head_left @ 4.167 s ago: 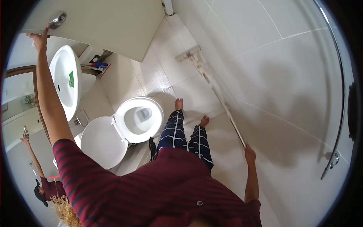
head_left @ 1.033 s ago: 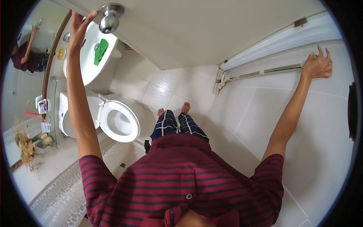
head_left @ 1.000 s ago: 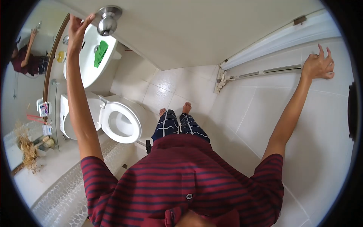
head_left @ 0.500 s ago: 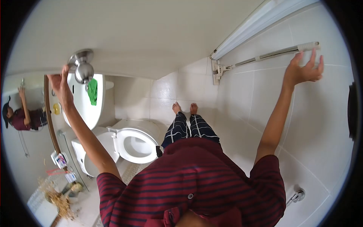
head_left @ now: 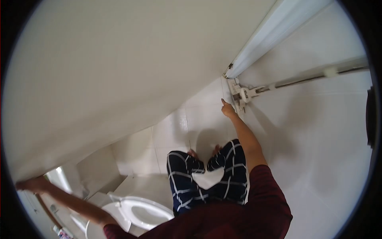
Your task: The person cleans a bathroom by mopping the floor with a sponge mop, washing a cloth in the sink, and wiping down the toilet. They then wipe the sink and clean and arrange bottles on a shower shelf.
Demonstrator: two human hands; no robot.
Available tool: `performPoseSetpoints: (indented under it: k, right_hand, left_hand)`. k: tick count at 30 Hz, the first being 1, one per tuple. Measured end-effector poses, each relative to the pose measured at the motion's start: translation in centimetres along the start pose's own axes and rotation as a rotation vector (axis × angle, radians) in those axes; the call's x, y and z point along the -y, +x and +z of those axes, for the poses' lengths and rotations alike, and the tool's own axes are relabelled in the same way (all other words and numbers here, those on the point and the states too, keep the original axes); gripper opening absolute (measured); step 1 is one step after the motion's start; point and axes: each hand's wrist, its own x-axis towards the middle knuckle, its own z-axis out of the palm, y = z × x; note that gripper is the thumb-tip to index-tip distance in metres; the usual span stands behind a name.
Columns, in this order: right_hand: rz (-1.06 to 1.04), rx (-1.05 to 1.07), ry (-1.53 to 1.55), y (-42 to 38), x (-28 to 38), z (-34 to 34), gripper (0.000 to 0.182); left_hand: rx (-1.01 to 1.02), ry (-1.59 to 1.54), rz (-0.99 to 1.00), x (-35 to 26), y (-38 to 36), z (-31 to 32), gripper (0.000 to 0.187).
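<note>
My left hand (head_left: pixel 34 185), dark and blurred, is at the edge of the pale door (head_left: pixel 99 71), with its fingers partly hidden there. Down by the floor, my right hand (head_left: pixel 228 109) reaches forward with the index finger stretched out and nothing held. Close in front of it is the flat white head of a mop (head_left: pixel 239 95), standing in the corner beside the door frame. The mop's handle (head_left: pixel 306 79) leans along the wall toward the right. My knees are bent in dark checked trousers (head_left: pixel 179 181), and a plain white patch (head_left: pixel 208 178) shows between the thighs.
A white toilet (head_left: pixel 145 213) with its seat showing is at lower left, close to my leg. Pale floor tiles (head_left: pixel 171 127) run between the door and the tiled wall (head_left: pixel 318 159) on the right. The white door frame (head_left: pixel 258 38) rises beside the mop.
I have bent down, so floor and mop look nearer. My right hand has moved from beside the top of the mop handle down to its head. My left hand sits lower in view; the doorknob is out of sight.
</note>
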Motion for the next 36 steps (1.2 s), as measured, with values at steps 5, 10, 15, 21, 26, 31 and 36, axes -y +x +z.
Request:
performPoseSetpoints:
  k: [5, 10, 15, 21, 26, 31, 36]
  right_hand:
    - [0.008, -0.270, -0.177, 18.2, -4.0, 3.9, 0.069]
    - [0.016, -0.490, -0.256, 24.5, -5.2, 8.2, 0.066]
    - [-0.154, -0.096, -0.300, 15.1, -2.5, 14.8, 0.055]
    - [-0.125, -0.707, -0.051, 17.8, -5.8, 12.2, 0.049]
    - [-0.165, -0.682, -0.290, 18.6, -5.1, 12.7, 0.048]
    - [-0.234, -0.818, -0.156, 14.5, -2.6, 16.8, 0.036]
    - [-0.380, -0.862, -0.111, 16.3, -3.6, 15.1, 0.020]
  left_hand:
    - [-0.084, -0.102, -0.090, 1.5, -4.8, 0.9, 0.069]
    - [-0.099, -0.108, -0.083, 2.0, -6.9, 1.0, 0.065]
    - [-0.090, -0.078, -0.091, 2.0, -6.1, 1.2, 0.062]
    - [-0.097, -0.064, -0.070, 2.3, -5.4, 1.0, 0.058]
    - [-0.083, -0.051, -0.063, 2.4, -5.4, 1.4, 0.055]
    - [-0.083, -0.044, -0.054, 2.7, -4.5, 1.3, 0.052]
    - [-0.078, -0.054, -0.035, 2.6, -4.3, 1.4, 0.049]
